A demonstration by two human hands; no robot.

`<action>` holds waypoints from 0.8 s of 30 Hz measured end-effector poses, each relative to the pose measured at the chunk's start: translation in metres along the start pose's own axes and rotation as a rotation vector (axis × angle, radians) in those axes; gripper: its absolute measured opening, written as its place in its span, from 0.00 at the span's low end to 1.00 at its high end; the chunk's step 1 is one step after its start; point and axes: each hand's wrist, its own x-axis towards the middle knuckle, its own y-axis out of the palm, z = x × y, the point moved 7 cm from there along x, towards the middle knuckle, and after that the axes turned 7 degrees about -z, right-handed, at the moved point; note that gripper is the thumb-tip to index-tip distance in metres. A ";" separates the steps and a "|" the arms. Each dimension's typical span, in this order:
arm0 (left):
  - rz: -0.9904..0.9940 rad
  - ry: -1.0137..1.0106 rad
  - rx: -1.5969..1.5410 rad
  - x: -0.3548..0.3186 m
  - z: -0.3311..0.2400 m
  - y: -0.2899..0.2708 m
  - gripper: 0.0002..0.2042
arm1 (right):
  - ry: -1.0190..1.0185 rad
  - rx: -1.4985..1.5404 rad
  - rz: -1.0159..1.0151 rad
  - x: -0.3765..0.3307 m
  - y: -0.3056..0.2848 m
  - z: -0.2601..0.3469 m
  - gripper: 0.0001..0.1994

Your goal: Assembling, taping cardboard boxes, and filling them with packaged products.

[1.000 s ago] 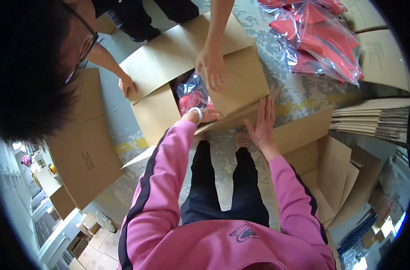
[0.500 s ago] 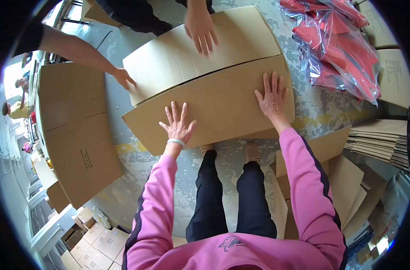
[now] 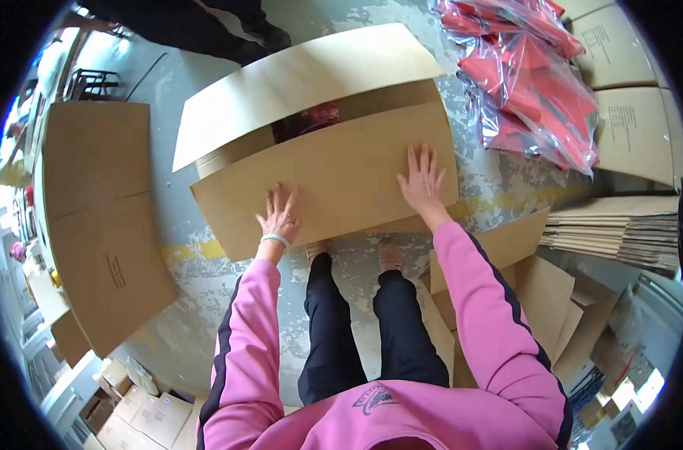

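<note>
A large cardboard box (image 3: 334,176) stands on the floor in front of me, its two long flaps partly raised with a gap between them. Through the gap shows something dark red and shiny (image 3: 319,118), too hidden to name. My left hand (image 3: 281,217) lies on the left part of the near flap, fingers spread. On the same flap, farther right, my right hand (image 3: 424,184) rests flat with its fingers stretched out. Neither hand holds anything.
Red goods in clear plastic bags (image 3: 529,82) lie at the far right, beside closed cartons (image 3: 633,127). Flattened cardboard (image 3: 612,229) is stacked at right, near an open box (image 3: 537,289). A tall cardboard box (image 3: 101,217) stands left. Another person's dark-clothed legs (image 3: 206,34) are beyond.
The other person's hands have left the box. Its far flap has lifted, opening the gap. My hands stay on the near flap, slightly lower on it.
</note>
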 end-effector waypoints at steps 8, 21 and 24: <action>0.137 -0.297 -0.287 -0.113 0.016 0.064 0.30 | -0.081 0.189 0.274 -0.022 0.036 -0.009 0.29; 0.462 -1.304 -0.819 -0.337 -0.110 0.235 0.21 | -0.237 -0.202 0.602 0.035 0.120 -0.307 0.26; 0.385 -1.398 -0.822 -0.344 -0.147 0.253 0.21 | -0.296 -0.229 0.642 0.079 0.126 -0.296 0.26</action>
